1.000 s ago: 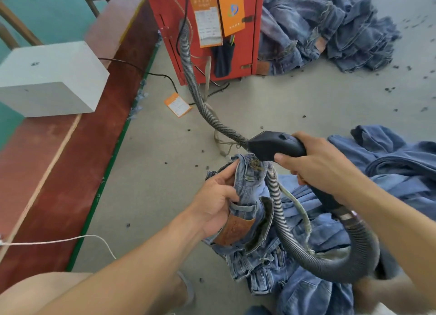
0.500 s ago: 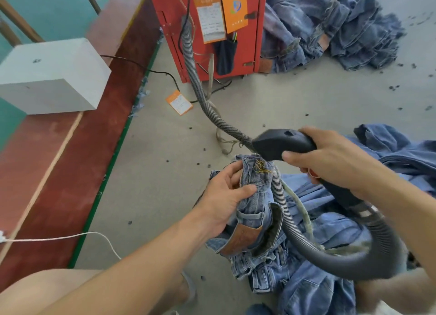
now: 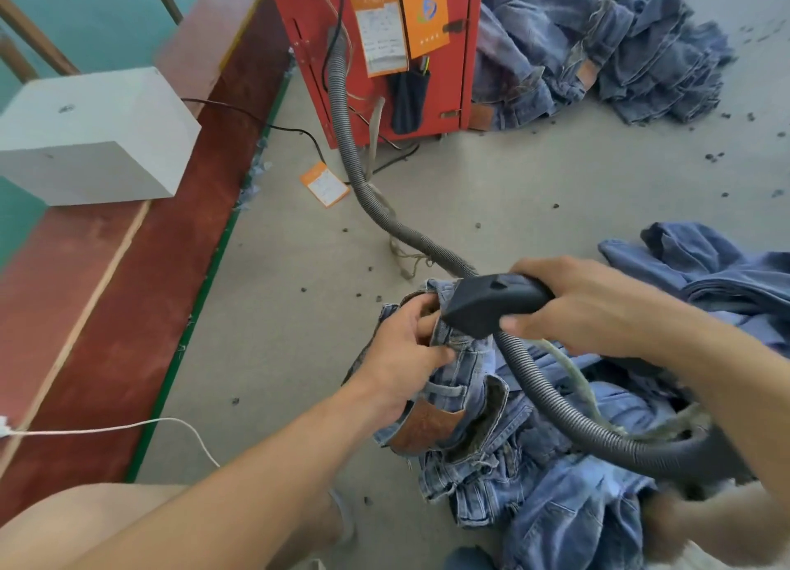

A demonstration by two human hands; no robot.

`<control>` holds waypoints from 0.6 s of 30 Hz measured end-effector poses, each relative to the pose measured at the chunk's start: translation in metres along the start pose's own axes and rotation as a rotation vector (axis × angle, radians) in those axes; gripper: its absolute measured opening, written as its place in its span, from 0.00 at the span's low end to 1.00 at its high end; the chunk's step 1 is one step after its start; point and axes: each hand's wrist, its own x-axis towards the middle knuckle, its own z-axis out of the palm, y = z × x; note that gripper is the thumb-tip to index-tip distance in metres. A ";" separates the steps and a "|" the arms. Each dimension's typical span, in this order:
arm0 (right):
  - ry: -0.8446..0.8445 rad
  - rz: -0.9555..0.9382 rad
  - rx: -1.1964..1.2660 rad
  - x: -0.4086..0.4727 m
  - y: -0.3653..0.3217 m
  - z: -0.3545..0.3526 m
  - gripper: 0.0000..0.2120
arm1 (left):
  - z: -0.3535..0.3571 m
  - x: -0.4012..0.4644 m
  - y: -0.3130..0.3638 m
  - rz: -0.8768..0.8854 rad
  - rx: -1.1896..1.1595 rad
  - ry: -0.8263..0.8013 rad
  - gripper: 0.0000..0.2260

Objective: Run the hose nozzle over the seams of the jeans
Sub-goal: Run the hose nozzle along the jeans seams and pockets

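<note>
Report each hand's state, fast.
Left hand: closed, gripping the waistband of the jeans.
Right hand: closed around the black hose nozzle, its mouth against the denim.

Single head-worn wide-angle view, looking forward and down. Close on both hands (image 3: 406,356) and jeans (image 3: 466,398) at lower centre; floor (image 3: 534,193) and red cabinet (image 3: 384,35) farther off, top.

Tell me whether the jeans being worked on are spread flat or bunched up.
Bunched up. The left hand grips the jeans at the waistband, raised in folds, with the nozzle against them.
</note>
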 end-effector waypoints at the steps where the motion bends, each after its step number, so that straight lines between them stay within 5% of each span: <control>1: 0.012 -0.001 -0.013 0.003 -0.003 0.005 0.07 | 0.000 0.000 -0.001 0.013 0.025 0.012 0.33; 6: 0.174 0.048 0.172 0.015 -0.005 0.003 0.06 | 0.002 -0.003 -0.006 0.027 -0.033 0.011 0.35; 13: -0.023 0.041 0.173 0.006 0.004 -0.009 0.05 | -0.001 -0.002 0.001 -0.044 -0.253 -0.011 0.34; 18: 0.123 0.033 0.198 0.019 -0.001 0.006 0.06 | -0.006 0.000 0.001 -0.140 -0.301 -0.036 0.33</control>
